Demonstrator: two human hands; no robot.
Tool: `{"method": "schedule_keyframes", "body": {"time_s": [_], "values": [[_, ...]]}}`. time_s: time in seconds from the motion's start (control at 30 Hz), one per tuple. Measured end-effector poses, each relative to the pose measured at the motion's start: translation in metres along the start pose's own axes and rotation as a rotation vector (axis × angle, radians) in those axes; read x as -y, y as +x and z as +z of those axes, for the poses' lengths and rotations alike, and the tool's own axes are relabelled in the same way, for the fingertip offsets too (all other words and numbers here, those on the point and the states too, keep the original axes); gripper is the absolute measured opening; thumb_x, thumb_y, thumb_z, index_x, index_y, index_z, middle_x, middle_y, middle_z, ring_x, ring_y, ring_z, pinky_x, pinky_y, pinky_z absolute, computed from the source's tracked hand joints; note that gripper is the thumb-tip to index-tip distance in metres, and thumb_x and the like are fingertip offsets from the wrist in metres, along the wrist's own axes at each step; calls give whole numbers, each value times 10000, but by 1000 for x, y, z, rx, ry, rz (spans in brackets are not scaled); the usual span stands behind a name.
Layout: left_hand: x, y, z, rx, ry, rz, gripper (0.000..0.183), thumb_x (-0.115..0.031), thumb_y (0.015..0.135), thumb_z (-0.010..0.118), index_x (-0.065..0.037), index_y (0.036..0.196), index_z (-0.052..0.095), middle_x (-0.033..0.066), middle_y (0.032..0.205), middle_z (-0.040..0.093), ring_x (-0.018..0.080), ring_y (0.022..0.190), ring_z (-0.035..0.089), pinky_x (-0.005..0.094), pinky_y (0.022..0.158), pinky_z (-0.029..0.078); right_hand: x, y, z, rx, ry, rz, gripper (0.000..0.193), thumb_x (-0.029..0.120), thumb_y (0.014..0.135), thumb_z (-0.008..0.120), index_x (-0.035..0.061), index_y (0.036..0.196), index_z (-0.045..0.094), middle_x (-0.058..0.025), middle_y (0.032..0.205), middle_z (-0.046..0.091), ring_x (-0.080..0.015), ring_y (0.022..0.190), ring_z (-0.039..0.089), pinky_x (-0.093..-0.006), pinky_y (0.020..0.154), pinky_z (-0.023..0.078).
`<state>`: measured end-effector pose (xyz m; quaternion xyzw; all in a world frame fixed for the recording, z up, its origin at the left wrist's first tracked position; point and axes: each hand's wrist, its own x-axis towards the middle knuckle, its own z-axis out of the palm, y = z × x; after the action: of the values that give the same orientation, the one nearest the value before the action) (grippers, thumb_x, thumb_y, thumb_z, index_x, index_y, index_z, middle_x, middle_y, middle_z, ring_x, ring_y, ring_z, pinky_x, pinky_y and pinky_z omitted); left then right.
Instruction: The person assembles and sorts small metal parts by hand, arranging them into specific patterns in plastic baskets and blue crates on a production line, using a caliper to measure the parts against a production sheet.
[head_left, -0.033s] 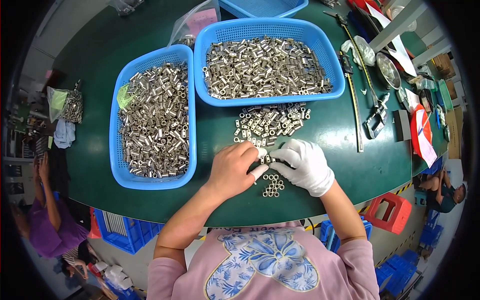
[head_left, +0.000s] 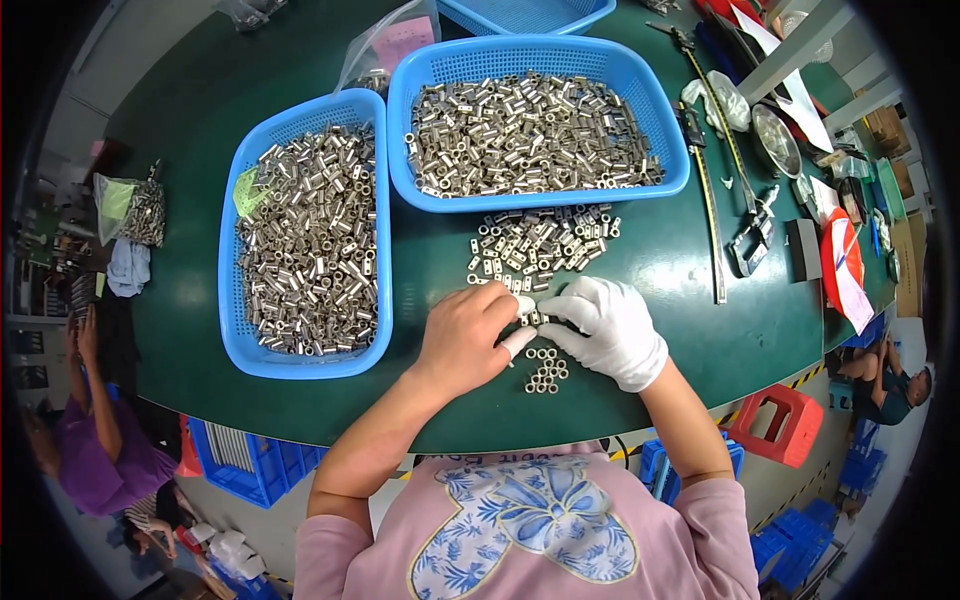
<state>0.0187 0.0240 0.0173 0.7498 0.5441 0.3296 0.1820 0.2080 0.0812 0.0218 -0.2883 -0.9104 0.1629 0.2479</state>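
Note:
My left hand (head_left: 465, 335), bare except for white covers on the thumb and a fingertip, is closed in a pinch on small metal sleeves (head_left: 531, 319). From the other side, my right hand (head_left: 612, 332) in a white glove pinches at the same short row; fingertips partly hide it. Just nearer to me, a cluster of similar sleeves (head_left: 546, 372) stands on end, their round openings facing up. Beyond my fingers lies a loose pile of sleeves (head_left: 545, 240), some showing small side holes.
A blue basket (head_left: 540, 205) full of sleeves stands beyond the pile, and another filled blue basket (head_left: 305, 371) is at the left. Calipers (head_left: 750, 240) and a long metal rule (head_left: 712, 230) lie on the right of the green table (head_left: 450, 432). Other people sit at both sides.

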Motion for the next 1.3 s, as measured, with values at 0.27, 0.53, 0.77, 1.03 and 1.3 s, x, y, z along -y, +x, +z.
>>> {"method": "schedule_keyframes", "body": {"time_s": [0.27, 0.53, 0.77, 1.03, 1.3], "values": [[4, 1, 1, -5, -30, 4, 139, -124, 720, 693, -58, 829, 637, 42, 727, 563, 236, 619, 568, 345, 541, 450, 0, 10, -1, 106, -1, -8, 180, 146, 687, 704, 129, 846, 619, -36, 683, 542, -257, 567, 555, -361, 495, 439], [4, 1, -5, 3, -115, -47, 109, -90, 760, 658, -40, 856, 656, 58, 696, 545, 219, 547, 524, 328, 491, 408, -9, 6, -2, 12, 125, 50, 86, 180, 749, 664, 122, 789, 615, -49, 690, 553, -265, 581, 570, -366, 498, 453], [9, 0, -1, -87, -71, -73, 145, -105, 745, 659, -30, 696, 545, 86, 675, 511, 286, 551, 525, 381, 481, 405, -8, 9, 1, -80, 33, 128, 105, 197, 743, 680, 129, 740, 599, -41, 651, 562, -244, 556, 578, -360, 494, 456], [8, -1, -2, -100, -69, -58, 160, -100, 732, 666, -34, 684, 528, 77, 673, 508, 273, 570, 531, 377, 500, 414, -2, 10, -1, -72, 137, 98, 127, 202, 768, 662, 124, 697, 592, -45, 647, 563, -253, 542, 568, -356, 489, 450], [11, 3, 8, -166, 51, 88, 112, -100, 685, 707, -73, 772, 641, 38, 663, 521, 216, 546, 527, 328, 472, 420, -3, 8, 7, -95, -107, 111, 211, 246, 701, 713, 134, 650, 541, -19, 617, 525, -216, 516, 553, -332, 450, 425]]}}
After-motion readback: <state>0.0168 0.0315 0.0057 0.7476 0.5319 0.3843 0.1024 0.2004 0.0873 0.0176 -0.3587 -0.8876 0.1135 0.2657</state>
